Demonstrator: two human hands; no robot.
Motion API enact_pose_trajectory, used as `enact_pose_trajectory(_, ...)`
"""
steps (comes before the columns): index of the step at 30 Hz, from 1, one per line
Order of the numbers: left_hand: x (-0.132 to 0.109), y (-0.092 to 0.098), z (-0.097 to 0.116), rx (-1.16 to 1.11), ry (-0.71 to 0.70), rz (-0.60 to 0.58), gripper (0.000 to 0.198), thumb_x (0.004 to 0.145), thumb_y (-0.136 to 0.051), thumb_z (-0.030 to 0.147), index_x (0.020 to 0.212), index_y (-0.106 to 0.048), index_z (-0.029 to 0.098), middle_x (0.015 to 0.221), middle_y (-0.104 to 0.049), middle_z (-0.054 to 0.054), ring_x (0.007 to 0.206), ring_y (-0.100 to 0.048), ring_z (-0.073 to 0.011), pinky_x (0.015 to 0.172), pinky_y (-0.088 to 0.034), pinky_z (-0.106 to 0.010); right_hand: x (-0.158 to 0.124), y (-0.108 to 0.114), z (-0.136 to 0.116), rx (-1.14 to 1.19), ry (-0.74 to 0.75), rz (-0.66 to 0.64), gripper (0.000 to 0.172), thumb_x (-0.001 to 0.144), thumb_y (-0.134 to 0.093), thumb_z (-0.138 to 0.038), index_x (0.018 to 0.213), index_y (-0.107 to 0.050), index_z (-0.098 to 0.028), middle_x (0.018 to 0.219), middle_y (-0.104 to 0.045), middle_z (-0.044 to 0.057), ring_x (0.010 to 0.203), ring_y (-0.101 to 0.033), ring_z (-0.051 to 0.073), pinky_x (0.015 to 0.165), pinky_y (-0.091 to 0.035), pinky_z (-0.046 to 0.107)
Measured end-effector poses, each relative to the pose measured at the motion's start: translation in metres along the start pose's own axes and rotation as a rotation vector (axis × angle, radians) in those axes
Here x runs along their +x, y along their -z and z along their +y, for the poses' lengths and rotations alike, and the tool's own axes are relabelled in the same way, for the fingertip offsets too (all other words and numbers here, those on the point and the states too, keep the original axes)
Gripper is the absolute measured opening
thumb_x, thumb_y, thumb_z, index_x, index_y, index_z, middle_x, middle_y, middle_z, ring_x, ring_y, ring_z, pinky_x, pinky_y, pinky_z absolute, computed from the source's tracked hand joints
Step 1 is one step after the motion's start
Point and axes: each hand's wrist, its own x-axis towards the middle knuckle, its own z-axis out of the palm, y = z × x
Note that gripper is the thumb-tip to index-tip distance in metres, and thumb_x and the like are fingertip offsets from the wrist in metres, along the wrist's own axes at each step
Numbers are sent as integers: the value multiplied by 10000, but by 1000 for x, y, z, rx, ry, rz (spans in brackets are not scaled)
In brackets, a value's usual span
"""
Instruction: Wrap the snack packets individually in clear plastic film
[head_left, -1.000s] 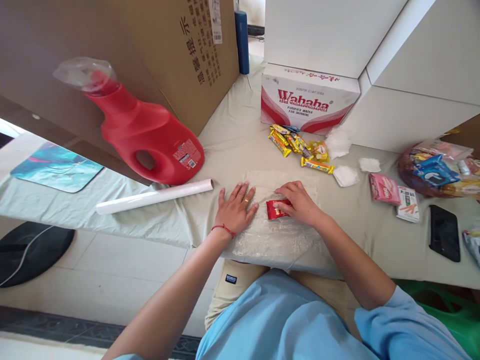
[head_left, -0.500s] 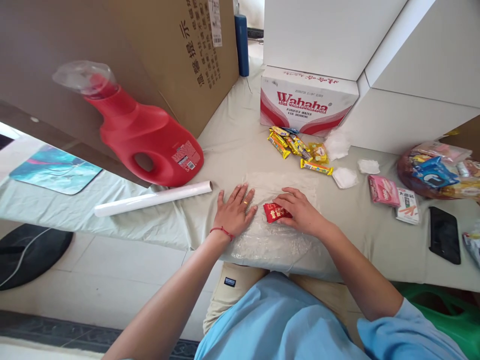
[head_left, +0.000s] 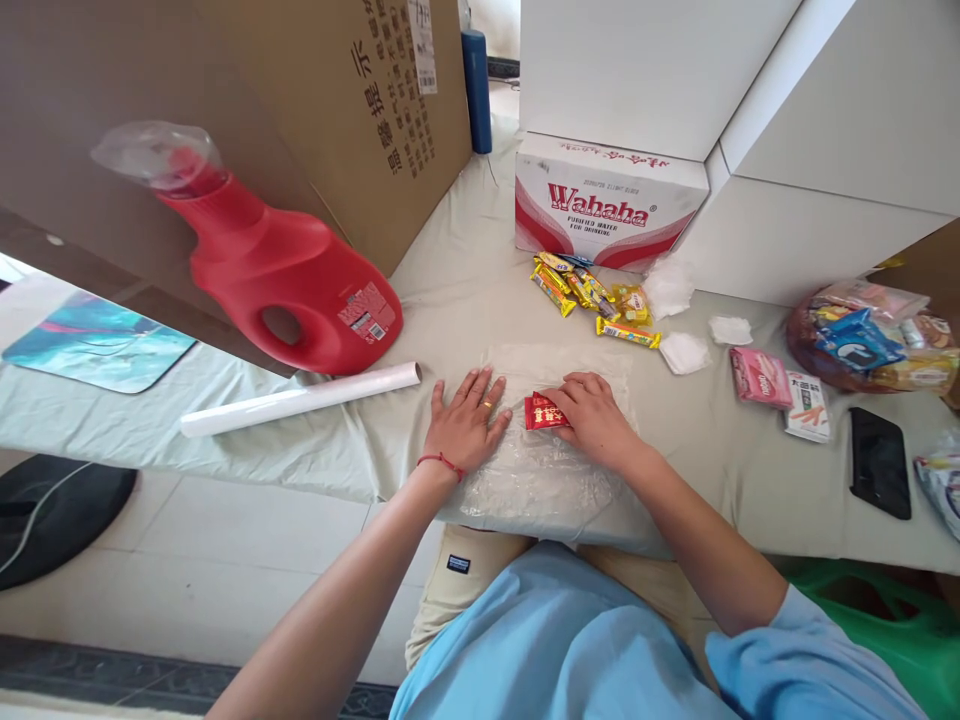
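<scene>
A sheet of clear plastic film (head_left: 540, 485) lies crinkled on the cloth-covered table in front of me. My left hand (head_left: 463, 420) rests flat at the film's left edge, fingers spread, with nothing in it. Near the film's middle, my right hand (head_left: 592, 415) has its fingers curled over red snack packets (head_left: 541, 411) with gold lettering. Part of the packets is hidden under that hand, and how many there are I cannot tell. Left of my left hand lies a white roll (head_left: 300, 400), which looks like cling film.
A red detergent jug (head_left: 300, 270) leans by a large cardboard box (head_left: 375, 120). Yellow-wrapped snack bars (head_left: 574, 285) and white pads (head_left: 684, 353) lie before a Wahaba-style water carton (head_left: 600, 205). Rightward are a pink packet (head_left: 759, 376), a snack bowl (head_left: 806, 350) and a phone (head_left: 880, 462).
My right hand has shifted the red packets slightly up the film and turned them a little. My left hand stays flat in place. The whole view has slid slightly.
</scene>
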Motion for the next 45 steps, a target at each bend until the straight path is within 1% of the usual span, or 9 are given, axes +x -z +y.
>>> enact_pose_trajectory(6,1,0,1,4,-4,1,615,1078,-287,526,1638,-396,298,1745,-306,-53,1608,-310,-299,1302,-87,-679,-8,-5,2,42,6,22,701,961,-696,-533,1549,-518,-195,1481,-582,177,1475,-391,372,1241,-273,607)
enact_pose_trajectory(11,1,-2,0,3,1,3,605,1076,-307,517,1636,-400,310,1745,-304,-51,1610,-307,-306,1299,-99,-682,-7,-1,3,37,-11,28,508,1008,-653,-442,1448,-616,-192,1414,-649,156,1462,-422,353,1240,-279,583)
enact_pose_trajectory(15,0,-2,0,0,-3,18,597,1079,-314,505,1635,-401,307,1742,-307,-56,1609,-310,-294,1299,-91,-681,-4,-4,-7,-46,-52,31,536,985,-684,-452,1436,-612,-171,1389,-643,192,1454,-426,376,1237,-258,624)
enact_pose_trajectory(22,0,-4,0,-15,-8,32,592,1074,-347,505,1633,-404,318,1740,-316,-61,1607,-317,-309,1298,-93,-687,-1,-2,-6,-147,25,3,494,986,-654,-227,1472,-579,-186,1308,-677,167,1446,-443,353,1261,-203,641)
enact_pose_trajectory(30,0,-7,-6,-27,-23,49,585,1089,-286,473,1638,-392,301,1729,-344,-76,1601,-335,-284,1303,-97,-672,-4,0,-1,-67,100,-14,588,987,-670,-369,1528,-527,-188,1410,-623,171,1482,-408,385,1262,-185,709)
enact_pose_trajectory(36,1,-14,-20,-123,4,133,614,1068,-343,461,1645,-377,252,1745,-307,-118,1583,-372,-300,1292,-222,-620,-54,19,7,180,130,234,618,1023,-606,-466,1570,-448,-225,1419,-574,174,1373,-498,327,1150,-473,557)
enact_pose_trajectory(40,-3,-19,-22,-161,-35,359,593,1028,-483,451,1568,-499,207,1709,-376,-164,1602,-323,-335,1281,-264,-590,-104,-7,-3,156,178,271,753,922,-723,-590,1528,-491,-209,1407,-583,187,1349,-516,361,1157,-457,619)
enact_pose_trajectory(42,-5,-19,-21,-152,-72,476,539,1005,-548,400,1508,-566,208,1673,-441,-167,1605,-316,-332,1295,-235,-583,-119,-25,-10,115,181,291,571,938,-742,-491,1416,-590,-217,1377,-618,168,1342,-528,355,1168,-433,652)
enact_pose_trajectory(45,-7,-12,-26,-143,-168,559,400,965,-600,286,1355,-689,259,1598,-554,-116,1597,-335,-313,1304,-209,-586,-122,-34,-14,155,148,372,199,983,-650,-170,1169,-690,-227,1256,-675,120,1292,-558,293,1094,-520,558)
